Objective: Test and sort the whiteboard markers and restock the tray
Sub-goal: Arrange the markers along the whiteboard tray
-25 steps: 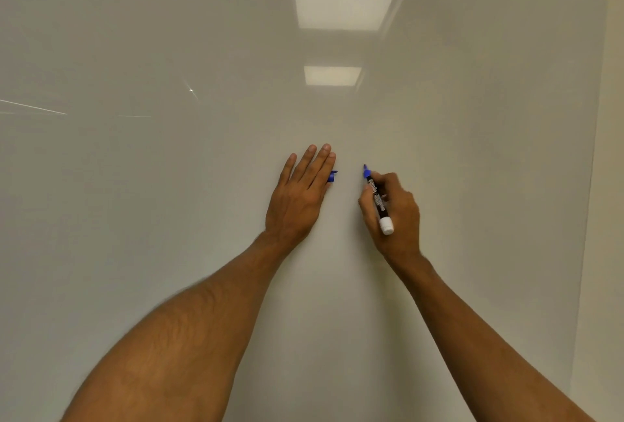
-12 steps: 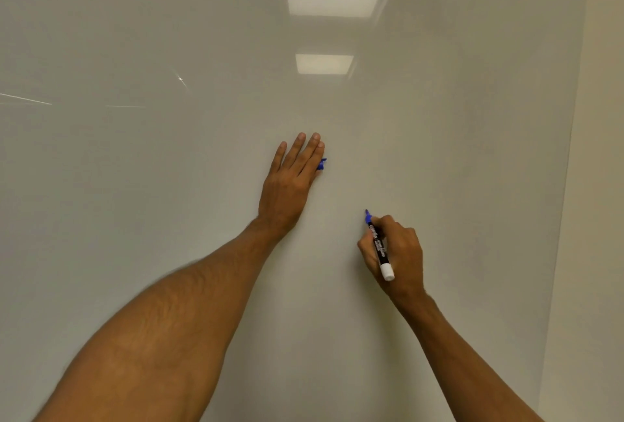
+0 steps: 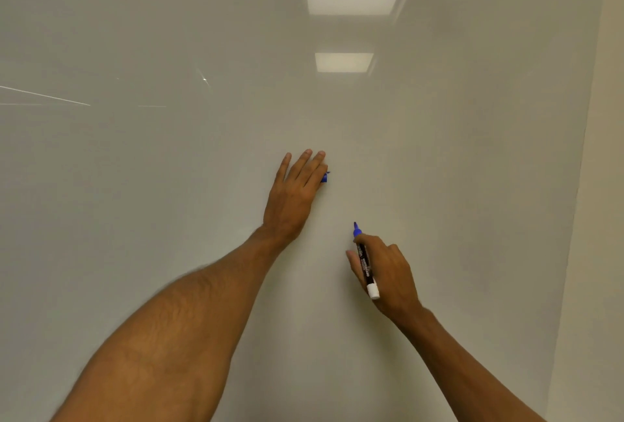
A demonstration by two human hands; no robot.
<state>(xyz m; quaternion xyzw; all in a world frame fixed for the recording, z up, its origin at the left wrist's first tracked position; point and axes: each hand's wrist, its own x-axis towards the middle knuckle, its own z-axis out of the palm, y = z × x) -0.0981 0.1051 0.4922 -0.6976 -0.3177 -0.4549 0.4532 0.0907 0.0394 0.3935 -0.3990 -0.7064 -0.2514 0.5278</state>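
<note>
Head view: uncapped marker [image 3: 366, 266] at the board [image 3: 169, 185].
My right hand [image 3: 388, 273] grips it, blue tip up, low right of my left hand [image 3: 293, 192], which lies flat, fingers straight, over a blue cap [image 3: 325, 177].

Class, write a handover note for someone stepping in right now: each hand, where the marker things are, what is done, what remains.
Left hand: fingers straight, flat against the glossy white whiteboard; a small blue plastic piece, likely the cap, peeks from under it.
Right hand: grips the uncapped black-barrelled blue-tipped marker, tip up by the board.
Done: marker uncapped; no ink mark visible.
To do: judge it, recap, sort, restock the tray, which is out of view.
</note>
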